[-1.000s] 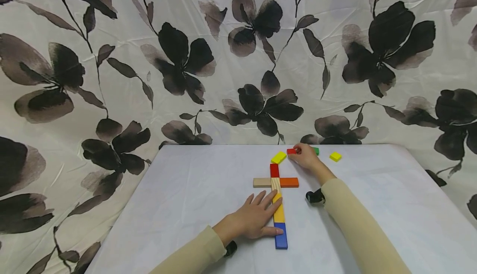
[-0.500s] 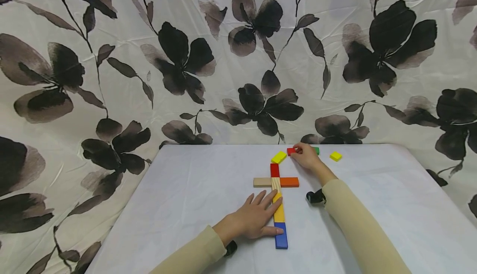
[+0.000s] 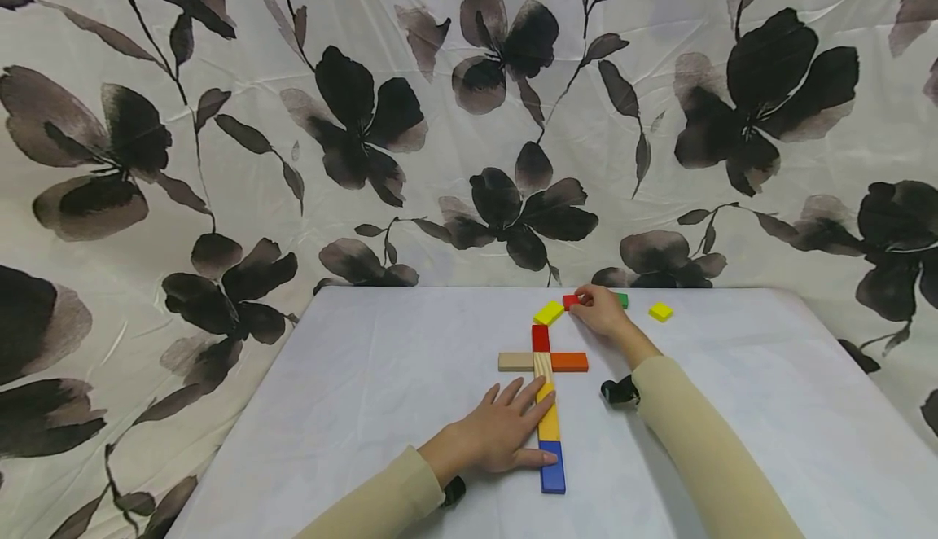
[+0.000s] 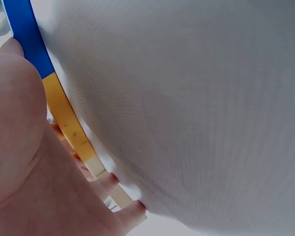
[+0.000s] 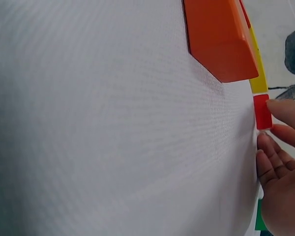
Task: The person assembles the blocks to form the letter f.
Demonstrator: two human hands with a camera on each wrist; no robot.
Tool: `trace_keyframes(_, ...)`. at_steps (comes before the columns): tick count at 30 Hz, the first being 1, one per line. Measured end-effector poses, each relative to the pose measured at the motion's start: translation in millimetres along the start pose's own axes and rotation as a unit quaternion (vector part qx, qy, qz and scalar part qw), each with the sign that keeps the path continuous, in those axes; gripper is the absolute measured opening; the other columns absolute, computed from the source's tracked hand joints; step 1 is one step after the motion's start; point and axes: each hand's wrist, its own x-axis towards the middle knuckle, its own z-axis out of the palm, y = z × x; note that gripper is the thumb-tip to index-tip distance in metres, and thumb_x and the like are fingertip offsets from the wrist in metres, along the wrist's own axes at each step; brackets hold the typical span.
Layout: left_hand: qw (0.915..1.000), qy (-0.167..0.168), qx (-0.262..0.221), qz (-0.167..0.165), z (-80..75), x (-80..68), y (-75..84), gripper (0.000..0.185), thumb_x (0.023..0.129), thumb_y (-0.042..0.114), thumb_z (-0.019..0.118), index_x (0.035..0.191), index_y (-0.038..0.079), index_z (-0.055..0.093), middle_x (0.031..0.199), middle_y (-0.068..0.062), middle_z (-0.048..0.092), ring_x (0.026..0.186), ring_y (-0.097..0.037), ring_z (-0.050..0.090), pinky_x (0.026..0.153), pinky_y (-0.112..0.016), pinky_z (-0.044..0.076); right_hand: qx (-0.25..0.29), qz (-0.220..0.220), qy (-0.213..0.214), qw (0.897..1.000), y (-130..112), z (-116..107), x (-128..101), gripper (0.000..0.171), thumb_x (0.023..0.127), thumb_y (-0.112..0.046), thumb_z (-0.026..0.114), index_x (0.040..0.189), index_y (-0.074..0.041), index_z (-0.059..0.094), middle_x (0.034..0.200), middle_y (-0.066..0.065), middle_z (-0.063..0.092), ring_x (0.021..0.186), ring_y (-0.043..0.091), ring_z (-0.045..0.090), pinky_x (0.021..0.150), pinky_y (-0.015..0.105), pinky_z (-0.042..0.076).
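Observation:
My left hand point(image 3: 498, 435) lies with fingers spread over a column of flat wooden blocks. Its thumb touches the blue block point(image 3: 553, 480), and its fingertips rest at the yellow block point(image 3: 549, 423) and the natural wood block point(image 3: 541, 364). At the table's far edge my right hand point(image 3: 602, 311) pinches a small red block point(image 5: 262, 112) between thumb and finger. That block sits beside a tilted yellow block point(image 3: 548, 313). Another red block point(image 3: 540, 338) tops the column. A beige block point(image 3: 516, 362) and an orange block point(image 3: 569, 362) extend to either side.
A green block point(image 3: 622, 300) shows partly behind the right hand. Farther right lies a small yellow block point(image 3: 660, 312). The white-covered table point(image 3: 366, 384) ends at a floral cloth point(image 3: 410, 221) hanging behind it. Black wrist cameras sit under both sleeves.
The head view has shifted very slightly. Both hands and the blocks keep almost the same places, with the right hand still at the red block.

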Motion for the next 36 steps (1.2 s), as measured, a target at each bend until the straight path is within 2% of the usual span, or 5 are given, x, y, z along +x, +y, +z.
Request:
trace_keyframes(19, 0.9999, -0.009, -0.005, -0.002, -2.5, 0.5, 0.6, 0.091, 0.093, 0.08, 0.037, 0.166, 0.03, 0.012, 0.173, 0.001, 0.004, 0.157, -0.032, 0.014, 0.12, -0.062, 0.024, -0.001, -0.005, -0.003, 1.0, 0.8, -0.2, 0.9, 0.038, 0.1, -0.016, 0.066, 0.131, 0.005, 0.06, 0.113, 0.022, 0.063, 0.098, 0.033, 0.056, 0.093, 0.045, 0.052)
trace_keyframes(29, 0.9999, -0.01, -0.011, -0.001, -3.7, -1.5, 0.8, 0.092, 0.093, 0.081, 0.037, 0.166, 0.03, 0.013, 0.173, 0.001, 0.005, 0.157, -0.032, 0.015, 0.12, -0.062, 0.024, -0.017, -0.018, -0.01, 1.0, 1.0, 1.5, 3.1, 0.041, 0.1, -0.01, 0.063, 0.138, 0.005, 0.056, 0.12, 0.026, 0.061, 0.105, 0.037, 0.057, 0.098, 0.051, 0.051)
trace_keyframes(36, 1.0, -0.005, -0.008, -0.002, -4.0, -2.8, 1.5, 0.092, 0.093, 0.081, 0.037, 0.166, 0.03, 0.015, 0.173, 0.002, 0.006, 0.157, -0.031, 0.016, 0.12, -0.06, 0.025, -0.023, -0.03, -0.015, 0.999, -2.1, 2.9, 1.6, 0.039, 0.099, -0.004, 0.06, 0.137, 0.003, 0.058, 0.124, 0.027, 0.056, 0.104, 0.037, 0.053, 0.094, 0.05, 0.05)
